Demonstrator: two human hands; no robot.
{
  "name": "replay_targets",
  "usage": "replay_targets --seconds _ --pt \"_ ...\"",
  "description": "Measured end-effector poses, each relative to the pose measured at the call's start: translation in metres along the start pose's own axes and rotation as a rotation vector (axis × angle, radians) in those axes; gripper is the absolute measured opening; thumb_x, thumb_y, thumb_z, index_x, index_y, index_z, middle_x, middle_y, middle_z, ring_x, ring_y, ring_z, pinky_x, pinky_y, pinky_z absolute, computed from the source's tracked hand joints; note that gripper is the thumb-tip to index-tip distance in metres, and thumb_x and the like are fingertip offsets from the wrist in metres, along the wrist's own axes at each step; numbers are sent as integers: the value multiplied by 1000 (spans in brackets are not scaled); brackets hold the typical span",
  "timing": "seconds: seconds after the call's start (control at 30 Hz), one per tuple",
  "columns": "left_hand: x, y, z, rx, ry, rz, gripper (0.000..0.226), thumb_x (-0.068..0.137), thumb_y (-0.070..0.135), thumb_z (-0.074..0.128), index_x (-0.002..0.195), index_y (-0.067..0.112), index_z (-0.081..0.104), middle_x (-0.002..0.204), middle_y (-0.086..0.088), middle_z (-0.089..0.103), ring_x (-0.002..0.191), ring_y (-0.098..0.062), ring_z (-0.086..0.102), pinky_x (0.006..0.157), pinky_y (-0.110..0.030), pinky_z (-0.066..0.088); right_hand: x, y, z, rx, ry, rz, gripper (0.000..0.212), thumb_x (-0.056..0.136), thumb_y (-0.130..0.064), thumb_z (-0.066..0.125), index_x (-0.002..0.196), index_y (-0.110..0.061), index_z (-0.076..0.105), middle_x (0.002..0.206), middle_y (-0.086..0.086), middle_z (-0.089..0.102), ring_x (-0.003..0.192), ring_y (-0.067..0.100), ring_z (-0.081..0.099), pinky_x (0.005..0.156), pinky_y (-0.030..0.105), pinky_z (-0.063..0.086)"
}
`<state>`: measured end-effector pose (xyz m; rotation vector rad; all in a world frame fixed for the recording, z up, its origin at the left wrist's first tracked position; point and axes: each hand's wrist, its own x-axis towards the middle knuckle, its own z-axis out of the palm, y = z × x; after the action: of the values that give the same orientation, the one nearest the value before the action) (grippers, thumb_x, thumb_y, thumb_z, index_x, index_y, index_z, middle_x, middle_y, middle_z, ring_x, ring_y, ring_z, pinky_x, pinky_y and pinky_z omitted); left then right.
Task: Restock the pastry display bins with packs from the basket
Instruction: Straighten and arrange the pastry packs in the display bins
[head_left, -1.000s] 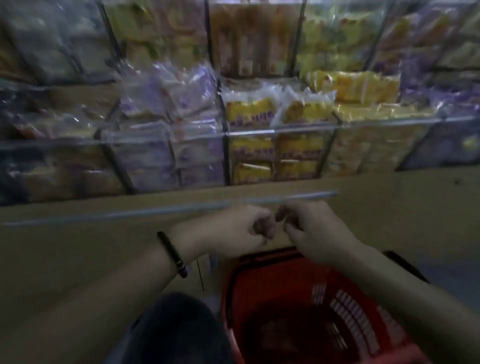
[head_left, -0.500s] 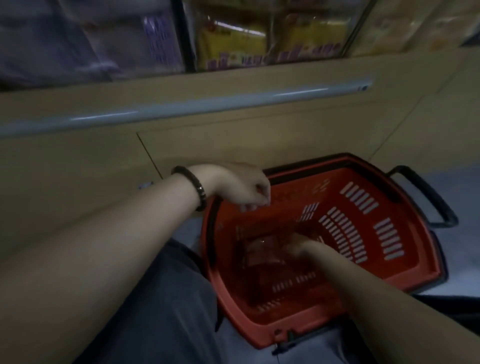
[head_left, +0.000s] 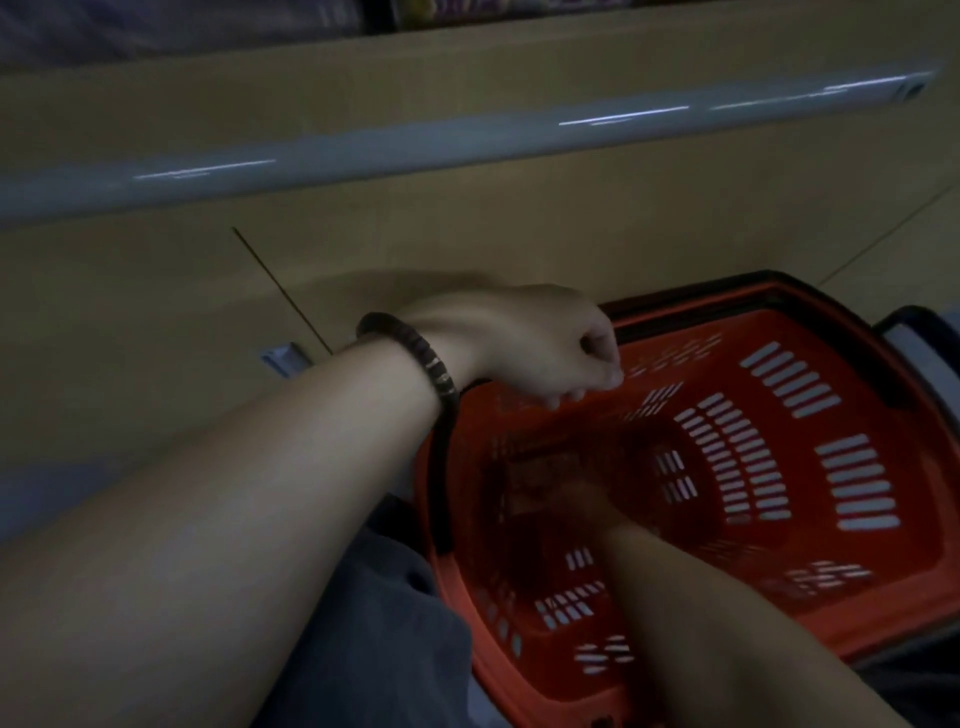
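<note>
A red plastic basket (head_left: 779, 467) with slotted walls stands on the floor in front of me. At its dim bottom lies a pastry pack (head_left: 535, 473) in a dark wrapper. My right hand (head_left: 589, 501) reaches deep into the basket and lies on that pack; in the dark blur its grip cannot be made out. Above the basket's near-left rim hovers my left hand (head_left: 540, 348), fingers loosely curled, holding nothing. It wears a dark bead bracelet on the wrist. Only a strip of the display bins (head_left: 415, 10) shows at the top edge.
A wooden cabinet front (head_left: 519, 218) rises just behind the basket, with a pale metal rail (head_left: 467, 140) running across it. The basket's black handle (head_left: 904, 322) folds out at the right. My grey-trousered knee (head_left: 374, 623) presses against the basket's left side.
My view dropped from the bins to the basket. Both hands left chest height; the right one went down to the pack at the basket's bottom, the left stayed over the rim.
</note>
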<state>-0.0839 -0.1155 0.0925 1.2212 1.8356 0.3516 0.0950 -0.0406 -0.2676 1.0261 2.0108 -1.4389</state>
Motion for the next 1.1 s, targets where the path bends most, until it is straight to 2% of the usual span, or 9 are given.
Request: replay_targets --seconds 0.03,0.13,0.27,0.33,0.5,0.63,0.83,0.97,1.1 --pt "1 -1 0 -44 16 2 23 106 34 59 121 21 71 98 2 78 84 -14 78 78 -37 66 11 13 2 84 -58 -20 82 76 -80 67 136 -24 70 143 1 65 132 17 60 111 34 48" --pt "1 -4 -2 -92 104 2 23 107 33 58 120 22 72 96 4 78 82 -13 78 74 -31 63 -41 -41 -13 329 -75 33 43 96 -26 70 136 -10 67 137 12 68 124 32 67 107 44 53" --pt "-2 -9 -1 -55 116 -35 23 108 33 57 121 23 72 100 4 78 88 -15 78 80 -33 63 -81 -73 -38 629 -142 123 20 99 -5 57 101 -5 78 99 16 76 84 30 74 83 47 61" --pt "-3 -12 0 -51 96 -57 25 108 34 56 124 22 71 103 3 78 91 -17 78 84 -38 63 -88 -83 -51 587 -134 174 24 93 -4 63 113 -1 75 108 23 73 89 35 70 96 53 54" --pt "-8 -22 2 -41 43 -123 34 105 39 62 135 23 64 107 1 76 96 -19 77 87 -39 63 -119 -125 -92 136 -142 111 11 97 -11 68 102 -11 78 100 9 76 78 19 71 85 42 60" --pt "-18 -16 4 -53 46 -86 55 94 56 70 141 29 59 111 -1 76 95 -18 78 90 -42 65 -181 -168 -136 47 -73 42 16 98 -21 66 85 -14 73 63 0 69 49 10 62 49 20 49" --pt "-36 9 11 -223 60 117 72 74 73 80 135 40 61 123 8 71 116 -11 69 98 -36 60 -254 -186 -187 419 177 -161 34 96 -17 68 128 -5 64 70 11 70 45 14 62 38 19 37" --pt "-42 22 15 -154 134 175 73 70 57 91 132 51 53 138 18 59 125 -4 59 105 -29 50 -282 -204 -193 689 172 -229 22 100 -6 54 109 3 71 79 12 72 51 13 68 40 19 42" --pt "-36 15 15 -146 459 247 43 86 46 83 125 37 67 116 12 75 105 -8 70 88 -31 53 -296 -196 -180 1104 17 -248 33 100 -29 41 105 -7 65 93 17 77 67 28 75 53 24 52"
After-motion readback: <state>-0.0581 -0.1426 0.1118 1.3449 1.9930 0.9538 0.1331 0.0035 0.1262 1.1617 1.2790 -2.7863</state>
